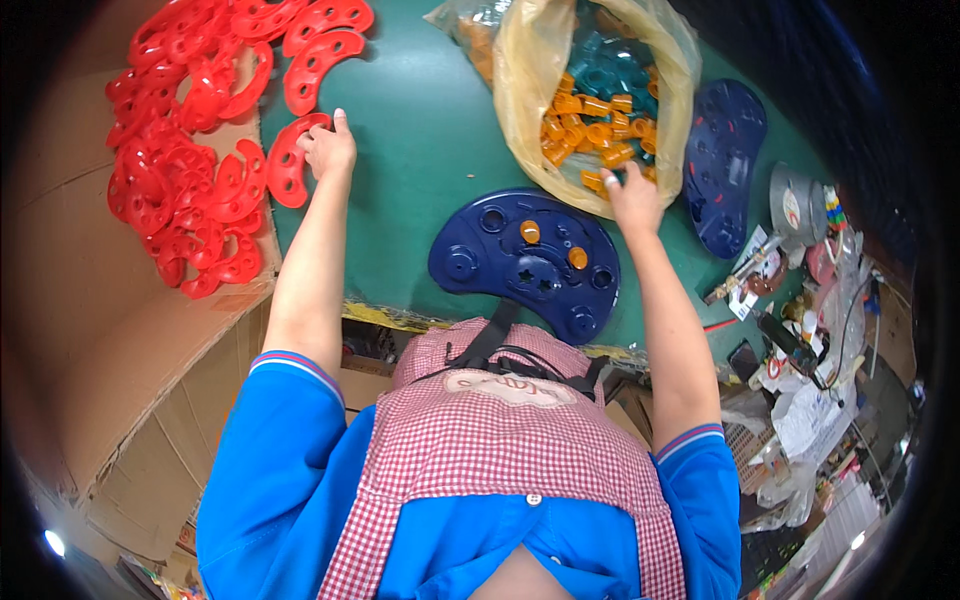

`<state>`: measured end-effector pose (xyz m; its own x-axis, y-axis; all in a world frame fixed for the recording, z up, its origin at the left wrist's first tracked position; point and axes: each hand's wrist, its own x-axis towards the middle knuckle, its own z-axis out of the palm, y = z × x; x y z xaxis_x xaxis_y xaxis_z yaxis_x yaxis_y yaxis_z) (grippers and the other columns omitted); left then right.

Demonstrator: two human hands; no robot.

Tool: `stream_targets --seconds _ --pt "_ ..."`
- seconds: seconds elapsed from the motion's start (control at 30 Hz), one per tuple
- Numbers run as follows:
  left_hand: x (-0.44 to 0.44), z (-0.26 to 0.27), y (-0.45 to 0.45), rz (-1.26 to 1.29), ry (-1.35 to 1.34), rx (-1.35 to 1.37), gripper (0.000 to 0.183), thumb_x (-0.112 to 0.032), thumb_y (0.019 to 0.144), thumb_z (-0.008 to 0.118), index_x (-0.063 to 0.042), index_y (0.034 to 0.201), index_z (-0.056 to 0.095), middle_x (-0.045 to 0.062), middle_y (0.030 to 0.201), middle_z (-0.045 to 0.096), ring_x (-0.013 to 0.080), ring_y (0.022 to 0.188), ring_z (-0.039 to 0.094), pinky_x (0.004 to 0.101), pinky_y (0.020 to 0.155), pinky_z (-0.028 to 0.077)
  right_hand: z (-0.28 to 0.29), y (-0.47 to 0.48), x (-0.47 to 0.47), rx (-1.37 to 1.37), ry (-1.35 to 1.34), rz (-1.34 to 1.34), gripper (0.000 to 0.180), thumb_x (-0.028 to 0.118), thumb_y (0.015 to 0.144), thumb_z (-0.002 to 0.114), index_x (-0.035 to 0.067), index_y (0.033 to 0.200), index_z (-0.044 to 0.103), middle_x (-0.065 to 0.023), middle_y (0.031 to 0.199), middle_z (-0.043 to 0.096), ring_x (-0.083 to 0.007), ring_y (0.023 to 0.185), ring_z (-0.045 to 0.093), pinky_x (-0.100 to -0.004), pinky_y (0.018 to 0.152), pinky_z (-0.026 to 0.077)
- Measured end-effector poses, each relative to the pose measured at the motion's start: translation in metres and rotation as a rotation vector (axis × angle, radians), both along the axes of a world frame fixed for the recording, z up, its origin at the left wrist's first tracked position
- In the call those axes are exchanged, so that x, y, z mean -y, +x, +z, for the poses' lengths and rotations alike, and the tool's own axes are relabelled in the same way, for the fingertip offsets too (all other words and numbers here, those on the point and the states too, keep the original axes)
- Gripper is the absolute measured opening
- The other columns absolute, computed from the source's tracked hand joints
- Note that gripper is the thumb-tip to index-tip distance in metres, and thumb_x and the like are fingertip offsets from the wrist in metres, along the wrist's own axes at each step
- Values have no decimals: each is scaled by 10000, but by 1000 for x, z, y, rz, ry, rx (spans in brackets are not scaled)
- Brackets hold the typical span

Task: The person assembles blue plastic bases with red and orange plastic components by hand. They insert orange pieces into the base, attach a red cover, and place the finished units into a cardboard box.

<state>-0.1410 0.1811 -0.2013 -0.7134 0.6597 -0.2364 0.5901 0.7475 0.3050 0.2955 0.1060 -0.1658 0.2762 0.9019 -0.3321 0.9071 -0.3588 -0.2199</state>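
My left hand [330, 146] rests its fingers on a curved red plastic part [287, 166] at the table's left edge; whether it grips the part I cannot tell. My right hand [634, 196] reaches into a yellowish plastic bag [517, 112], its fingers at an orange plastic cap [592, 180] among many orange ones, with teal parts [600, 67] behind; its grip is partly hidden. Between my forearms, near the front edge, lies a dark blue curved plastic shell [480, 262]. Two orange caps [529, 232] stand in it, and other round holes in it show no cap.
A cardboard box [202, 300] heaped with red parts [150, 172] stands at left. Another dark blue shell [724, 165] lies right of the bag. Farther right are a grey roll of tape [795, 206], a phone [744, 358], tools and crumpled plastic. The green table [420, 135] has a worn front edge.
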Motion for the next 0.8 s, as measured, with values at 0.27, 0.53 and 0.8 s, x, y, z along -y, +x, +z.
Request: stream_targets --seconds 0.27,0.53,0.8 --pt "86 24 82 -764 9 -110 498 -220 740 809 -126 1147 538 92 1124 616 303 1084 578 422 917 487 -3 2 21 -348 356 -68 437 6 737 702 79 1166 661 -200 1120 670 -364 1072 624 -426 934 490" --pt "95 14 70 -1019 190 -199 242 -81 774 699 -109 993 599 79 1125 630 292 1033 604 398 912 495 19 -35 93 -331 346 202 318 180 705 801 81 984 685 -89 871 619 -289 859 590 -404 798 496" --pt "94 90 96 -723 354 296 220 -173 904 670 -45 1063 590 114 1044 681 283 776 666 353 751 549 -6 -37 105 -138 295 510 482 204 742 774 47 1170 617 -106 989 620 -297 954 605 -399 865 516"
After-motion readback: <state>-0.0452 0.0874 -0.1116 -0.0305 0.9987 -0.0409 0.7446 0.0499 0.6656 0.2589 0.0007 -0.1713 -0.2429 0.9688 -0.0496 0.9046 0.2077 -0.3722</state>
